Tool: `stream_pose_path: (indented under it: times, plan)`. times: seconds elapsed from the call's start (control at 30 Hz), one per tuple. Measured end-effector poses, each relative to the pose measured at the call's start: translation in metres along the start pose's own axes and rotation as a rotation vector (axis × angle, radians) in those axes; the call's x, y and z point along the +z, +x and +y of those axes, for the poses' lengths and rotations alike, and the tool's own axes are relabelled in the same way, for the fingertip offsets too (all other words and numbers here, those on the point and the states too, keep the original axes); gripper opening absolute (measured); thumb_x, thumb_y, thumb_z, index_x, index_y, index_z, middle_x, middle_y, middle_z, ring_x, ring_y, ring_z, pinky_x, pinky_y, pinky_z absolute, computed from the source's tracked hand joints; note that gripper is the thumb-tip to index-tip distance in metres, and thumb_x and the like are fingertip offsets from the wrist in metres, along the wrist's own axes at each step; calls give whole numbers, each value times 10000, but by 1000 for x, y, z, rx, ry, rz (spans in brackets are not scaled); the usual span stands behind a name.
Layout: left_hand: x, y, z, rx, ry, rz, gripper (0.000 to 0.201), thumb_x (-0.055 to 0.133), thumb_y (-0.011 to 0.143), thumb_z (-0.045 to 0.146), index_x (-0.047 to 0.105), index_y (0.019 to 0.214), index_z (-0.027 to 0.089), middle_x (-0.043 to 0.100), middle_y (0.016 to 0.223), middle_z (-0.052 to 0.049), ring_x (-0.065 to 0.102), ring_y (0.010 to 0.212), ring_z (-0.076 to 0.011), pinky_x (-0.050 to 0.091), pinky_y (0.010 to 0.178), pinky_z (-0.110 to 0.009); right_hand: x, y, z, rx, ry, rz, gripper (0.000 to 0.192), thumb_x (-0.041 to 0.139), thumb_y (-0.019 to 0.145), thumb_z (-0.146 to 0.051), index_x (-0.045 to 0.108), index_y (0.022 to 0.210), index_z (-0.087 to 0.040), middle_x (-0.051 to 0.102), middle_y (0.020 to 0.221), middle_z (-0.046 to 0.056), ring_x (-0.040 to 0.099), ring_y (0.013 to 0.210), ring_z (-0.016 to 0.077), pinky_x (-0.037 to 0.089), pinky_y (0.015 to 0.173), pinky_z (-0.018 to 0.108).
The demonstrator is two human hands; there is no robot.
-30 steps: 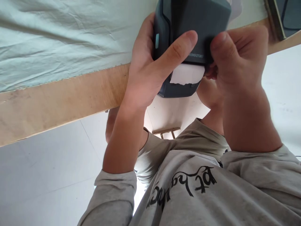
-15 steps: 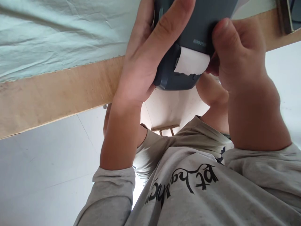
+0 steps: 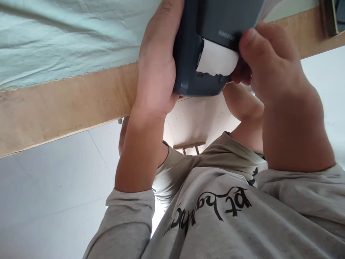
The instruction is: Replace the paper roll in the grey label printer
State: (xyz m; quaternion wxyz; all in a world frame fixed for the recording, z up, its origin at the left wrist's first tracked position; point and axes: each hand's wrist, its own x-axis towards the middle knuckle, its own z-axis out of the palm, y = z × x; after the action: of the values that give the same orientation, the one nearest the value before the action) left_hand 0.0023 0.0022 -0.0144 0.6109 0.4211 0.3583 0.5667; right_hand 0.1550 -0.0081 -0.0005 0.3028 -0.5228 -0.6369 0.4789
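Since half a second ago, the left hand (image 3: 157, 61) has swung its thumb off the front of the dark printer (image 3: 188, 63), which I see raised at the top of my view, gripped along its left side, while the right hand (image 3: 272, 66) clasps its right edge beside the white paper strip (image 3: 218, 57). Beyond, I make out the wooden-edged worktop (image 3: 81, 99) under pale green cloth (image 3: 67, 39), then the pale floor (image 3: 54, 180) below.

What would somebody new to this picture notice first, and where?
Probably the dark device at top centre, held in the left hand, with the right hand at its right edge. White paper with a ragged edge sticks out of it. Next, perhaps, the black lettering on the shirt, bottom centre.
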Motion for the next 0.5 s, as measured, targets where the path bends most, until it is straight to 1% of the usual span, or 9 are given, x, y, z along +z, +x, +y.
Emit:
stream_pose_path:
  times: [0.07, 0.13, 0.2, 0.3, 0.4, 0.5]
  plan:
    - [-1, 1, -2, -6, 5, -21, 314, 305, 843, 367, 569, 873, 200, 579, 858, 38, 521, 1086, -138, 448, 883, -273, 0, 0, -1, 6, -2, -40, 361, 368, 758, -465, 516, 808, -139, 347, 545, 1, 398, 527, -72, 231, 414, 81]
    - [0, 2, -4, -38, -3, -31, 299, 294, 839, 344, 551, 866, 193, 577, 849, 31, 527, 1083, -146, 460, 842, -260, -1, 0, 0, -8, 4, -72, 380, 367, 754, -474, 509, 880, -144, 325, 561, -1, 394, 552, -74, 238, 429, 74]
    - [0, 4, -5, -60, -7, -18, 301, 310, 823, 379, 546, 847, 194, 585, 860, 5, 536, 1061, -163, 477, 741, -246, -2, 0, 1, -21, 15, -99, 401, 367, 749, -483, 498, 900, -135, 303, 564, -2, 388, 564, -69, 246, 439, 74]
    - [0, 5, -8, -58, -39, -7, 292, 303, 815, 395, 520, 789, 201, 561, 809, -24, 555, 1003, -189, 440, 570, -251, -4, 1, 2, -35, 28, -127, 397, 364, 756, -472, 479, 888, -116, 296, 575, 0, 373, 569, -68, 251, 450, 76]
    - [-1, 6, -11, -36, -75, -8, 268, 332, 805, 391, 473, 704, 186, 529, 765, -31, 563, 962, -196, 416, 546, -249, -5, 2, 3, -37, 42, -140, 364, 381, 756, -455, 475, 875, -123, 294, 587, 5, 362, 569, -67, 259, 460, 83]
    - [2, 4, -8, -1, -37, 50, 263, 344, 807, 365, 490, 680, 187, 510, 744, -25, 554, 956, -182, 429, 607, -258, -4, 1, 3, -30, 53, -131, 360, 392, 748, -473, 466, 846, -135, 291, 590, 14, 363, 566, -60, 252, 453, 100]
